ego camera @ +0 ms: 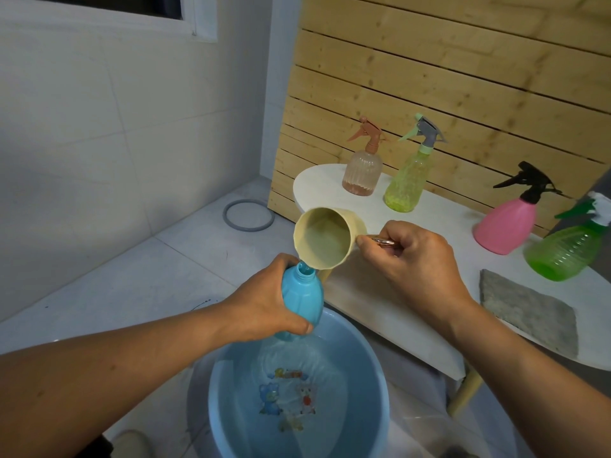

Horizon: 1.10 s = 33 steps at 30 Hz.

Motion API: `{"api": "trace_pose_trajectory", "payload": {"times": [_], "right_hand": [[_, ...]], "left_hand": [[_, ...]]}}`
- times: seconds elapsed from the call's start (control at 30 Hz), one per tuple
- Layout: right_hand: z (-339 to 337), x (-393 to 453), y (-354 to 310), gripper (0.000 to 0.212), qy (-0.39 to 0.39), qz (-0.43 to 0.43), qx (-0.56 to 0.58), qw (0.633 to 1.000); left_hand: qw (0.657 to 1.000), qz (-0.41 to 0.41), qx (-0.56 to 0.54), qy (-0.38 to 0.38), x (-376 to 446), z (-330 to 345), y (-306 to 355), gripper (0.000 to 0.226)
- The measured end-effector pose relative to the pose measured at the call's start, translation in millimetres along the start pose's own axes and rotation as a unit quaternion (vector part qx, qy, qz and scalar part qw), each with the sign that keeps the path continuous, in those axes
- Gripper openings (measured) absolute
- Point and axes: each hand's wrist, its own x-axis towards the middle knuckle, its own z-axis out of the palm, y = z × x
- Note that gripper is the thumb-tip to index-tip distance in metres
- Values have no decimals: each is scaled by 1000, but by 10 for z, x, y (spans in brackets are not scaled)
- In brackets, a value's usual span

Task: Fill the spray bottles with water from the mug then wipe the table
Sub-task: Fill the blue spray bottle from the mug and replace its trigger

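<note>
Hands: left (264, 299) grips blue bottle (301, 300), base hidden; right (420, 259) holds mug (325, 238) handle.

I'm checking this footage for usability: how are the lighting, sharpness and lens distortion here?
Head view: dim, soft indoor light with faint shadows and no harsh glare; wide-angle bending bows the wooden slat wall and table edge; the mug, blue bottle and both hands are reasonably sharp; the green spray bottle at the right edge looks smeared.
</note>
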Motion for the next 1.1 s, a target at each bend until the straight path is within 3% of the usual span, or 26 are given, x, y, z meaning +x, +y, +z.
{"api": "trace_pose_trajectory", "payload": {"times": [1.1], "right_hand": [[6, -20, 24, 44, 13, -59, -47, 997]], "left_hand": [[1000, -2, 7, 0, -25, 17, 18, 91]]}}
